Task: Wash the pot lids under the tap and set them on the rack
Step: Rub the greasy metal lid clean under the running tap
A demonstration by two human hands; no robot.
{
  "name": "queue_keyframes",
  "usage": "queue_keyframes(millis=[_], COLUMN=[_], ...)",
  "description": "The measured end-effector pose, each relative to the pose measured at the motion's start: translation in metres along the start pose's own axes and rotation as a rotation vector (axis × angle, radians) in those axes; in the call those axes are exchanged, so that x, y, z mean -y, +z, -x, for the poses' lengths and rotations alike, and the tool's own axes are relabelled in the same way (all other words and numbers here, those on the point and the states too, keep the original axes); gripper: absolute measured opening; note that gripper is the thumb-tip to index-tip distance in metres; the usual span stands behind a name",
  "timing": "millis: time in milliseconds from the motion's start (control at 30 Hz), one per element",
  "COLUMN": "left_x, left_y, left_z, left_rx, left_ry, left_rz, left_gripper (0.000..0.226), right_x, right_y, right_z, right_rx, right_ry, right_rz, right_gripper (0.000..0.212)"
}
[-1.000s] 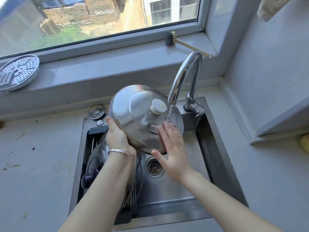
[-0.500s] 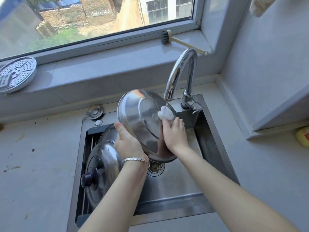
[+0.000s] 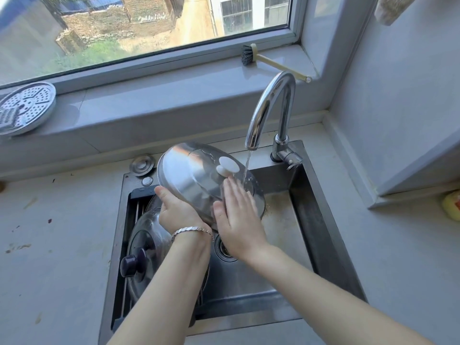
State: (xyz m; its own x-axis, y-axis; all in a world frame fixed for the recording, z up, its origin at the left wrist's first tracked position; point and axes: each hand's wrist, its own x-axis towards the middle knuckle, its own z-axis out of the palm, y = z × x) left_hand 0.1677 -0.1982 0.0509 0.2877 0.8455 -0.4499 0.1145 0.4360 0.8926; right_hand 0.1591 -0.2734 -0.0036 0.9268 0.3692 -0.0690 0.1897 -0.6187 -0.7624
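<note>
I've got the shiny round stainless steel pot lid with the white knob (image 3: 194,175) tilted up over the steel sink (image 3: 323,220), knob side facing me. My left hand (image 3: 179,210) grips its near-left rim, thumb on the top face and the other fingers curled under the edge. There's a thin silver bracelet (image 3: 191,230) on that wrist. My right hand (image 3: 236,220) is flat on the lid's top face just below the knob, fingers straight and together, pressing rather than grabbing.

The curved chrome tap (image 3: 271,108) is running. A thin stream of water (image 3: 246,168) lands on the lid just right of the knob, close to my right fingertips.

At the left end of the sink there's a dark rack with thin metal rods (image 3: 135,212), with a second, bigger steel lid with a dark knob (image 3: 146,235) propped there. My left arm covers part of it, so I can't tell exactly how it sits on the rods.

On the far windowsill, a perforated round metal steamer plate (image 3: 27,105) sits at the left and a dark-bristled brush with a pale handle (image 3: 251,54) at the right.
</note>
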Motion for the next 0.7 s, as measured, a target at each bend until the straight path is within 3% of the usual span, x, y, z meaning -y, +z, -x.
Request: queue_keyframes(millis=[100,233,333,467,533,600,700], left_x=[0.002,0.001,0.002,0.006,0.006,0.006,0.009], left_y=[-0.004,-0.010,-0.011,-0.008,-0.006,-0.007,-0.013], left_z=[0.001,0.005,-0.003,-0.011,-0.006,-0.005,-0.007], left_rx=[-0.013,0.030,0.054,-0.002,-0.005,0.015,0.114], left_ry=[-0.008,-0.009,-0.080,-0.157,-0.147,-0.117,-0.110], left_rz=[-0.004,0.014,0.034,0.045,0.043,0.061,0.069], left_gripper=[0.038,0.039,0.037,0.037,0.035,0.033,0.036], right_x=[-0.024,-0.067,-0.068,-0.037,-0.027,-0.033,-0.053], right_y=[-0.003,-0.034,-0.045,-0.029,-0.020,-0.021,-0.034], right_z=[-0.019,-0.049,-0.046,-0.011,0.005,0.001,-0.028], right_rx=[-0.045,-0.022,-0.081,-0.035,-0.037,-0.072,-0.071], right_ry=[0.131,0.474,0.429,0.080,-0.035,-0.016,0.194], right_rz=[-0.058,-0.418,-0.346,0.043,0.091,0.070,-0.050], right_gripper=[0.076,0.049,0.051,0.065,0.078,0.077,0.057])
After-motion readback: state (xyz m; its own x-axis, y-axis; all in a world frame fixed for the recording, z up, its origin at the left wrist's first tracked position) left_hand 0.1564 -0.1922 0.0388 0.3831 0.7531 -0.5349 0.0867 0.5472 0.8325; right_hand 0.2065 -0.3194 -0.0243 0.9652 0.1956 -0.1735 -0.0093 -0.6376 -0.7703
